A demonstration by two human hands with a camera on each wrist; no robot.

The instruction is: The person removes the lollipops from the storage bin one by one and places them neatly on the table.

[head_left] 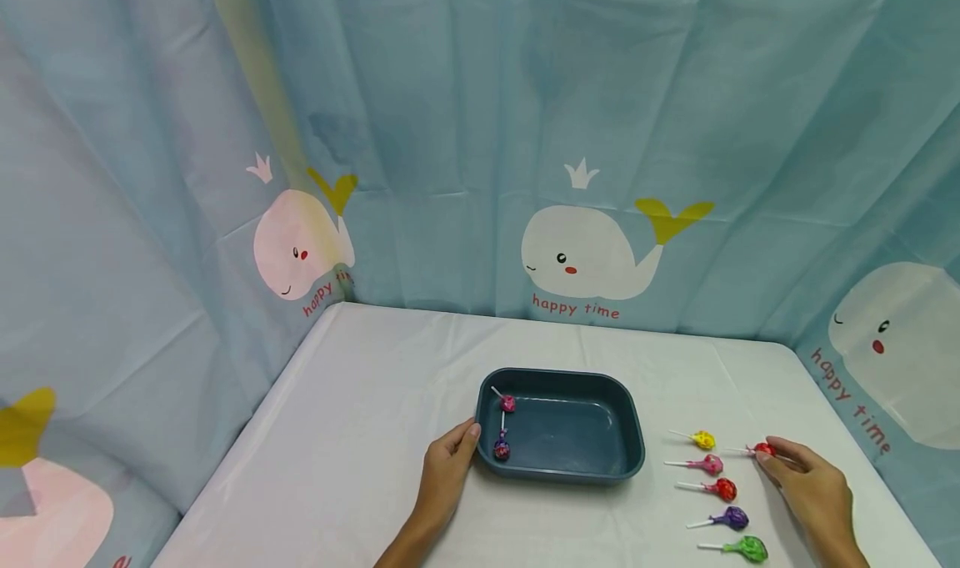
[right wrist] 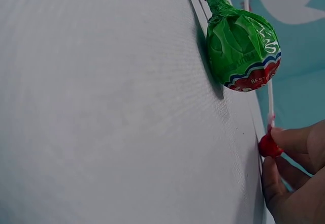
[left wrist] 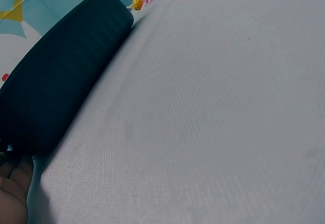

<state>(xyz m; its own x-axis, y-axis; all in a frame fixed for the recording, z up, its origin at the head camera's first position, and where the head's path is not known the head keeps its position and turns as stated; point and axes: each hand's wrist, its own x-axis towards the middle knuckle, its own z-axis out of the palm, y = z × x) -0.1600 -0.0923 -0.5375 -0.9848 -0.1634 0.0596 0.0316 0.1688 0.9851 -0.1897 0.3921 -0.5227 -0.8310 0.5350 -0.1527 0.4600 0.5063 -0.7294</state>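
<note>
My left hand [head_left: 442, 472] grips the left rim of a dark blue-green tray [head_left: 570, 475], thumb at the top edge; in the left wrist view only part of that hand [left wrist: 14, 188] shows by the tray's wall [left wrist: 66, 66]. Inside the tray, at its left, lie a pink lollipop [head_left: 507, 403] and a purple one [head_left: 502, 449]. My right hand [head_left: 813, 485] pinches the head of a red lollipop [head_left: 763, 449] between thumb and fingers, its stick pointing left. The right wrist view shows this red lollipop [right wrist: 270, 146] close to the white surface.
Left of my right hand lies a column of lollipops: yellow [head_left: 703, 439], pink [head_left: 711, 464], red [head_left: 724, 490], purple [head_left: 733, 518] and green [head_left: 753, 549]. A white cloth [head_left: 360, 401] covers the table. Whale-printed blue curtains [head_left: 442, 243] stand behind and at both sides.
</note>
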